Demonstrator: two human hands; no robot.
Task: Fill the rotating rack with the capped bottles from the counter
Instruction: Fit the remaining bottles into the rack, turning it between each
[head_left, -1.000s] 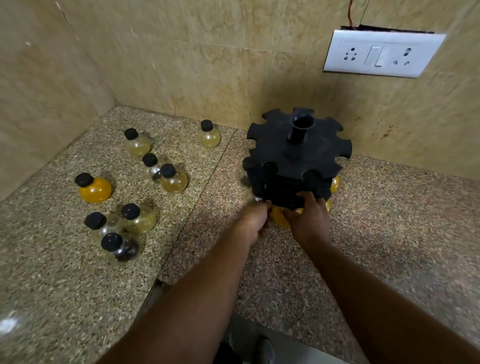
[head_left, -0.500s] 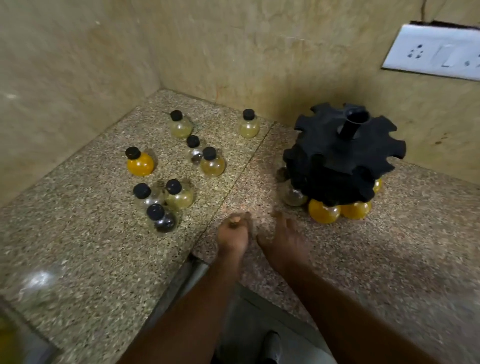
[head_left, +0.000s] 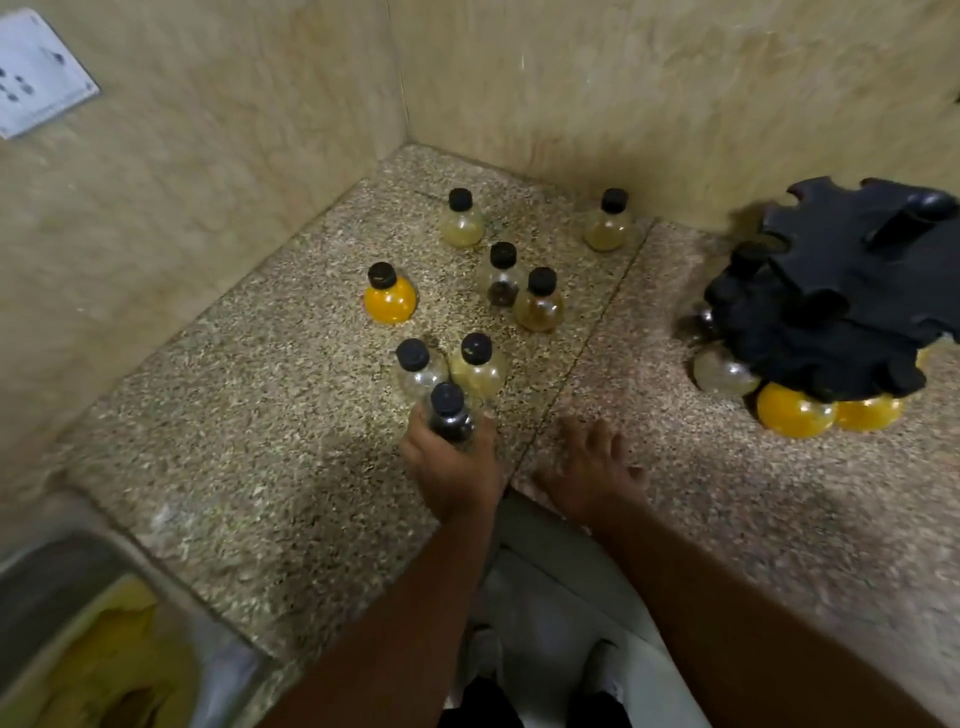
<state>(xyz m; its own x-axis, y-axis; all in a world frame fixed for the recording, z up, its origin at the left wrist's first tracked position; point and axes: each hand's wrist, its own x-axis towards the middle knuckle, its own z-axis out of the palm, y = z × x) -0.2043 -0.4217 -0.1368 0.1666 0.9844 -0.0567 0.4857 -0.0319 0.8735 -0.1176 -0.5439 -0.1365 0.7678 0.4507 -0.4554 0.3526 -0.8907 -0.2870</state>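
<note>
since the earlier frames the view is being swung leftward and the left hand (head_left: 448, 480) is being carried off the bare stone onto the nearest bottle, while the right hand (head_left: 588, 474) is being kept low near the counter edge.

the granite counter (head_left: 249, 447) is being used for everything – a loose group of bottles at its inner corner, the rotating rack (head_left: 841, 306) well apart at the right. the rack's lower ring is being occupied in part: two orange-filled bottles (head_left: 795, 411) and a clear one (head_left: 723, 372) are being shown under its front, while the open notches of the top disc are being left unfilled.

the left hand's fingers are being curled round the dark bottle (head_left: 450, 422), which is being held upright just off or on the stone – which cannot be told. the right hand is being laid flat, fingers (head_left: 602, 434) spread, holding nothing.

seven capped bottles are being left standing behind the gripped one, a clear bottle (head_left: 415, 368) and a yellowish bottle (head_left: 478, 365) just beside it. the next pick is judged to be under way, with most of the filling not yet done.
</note>
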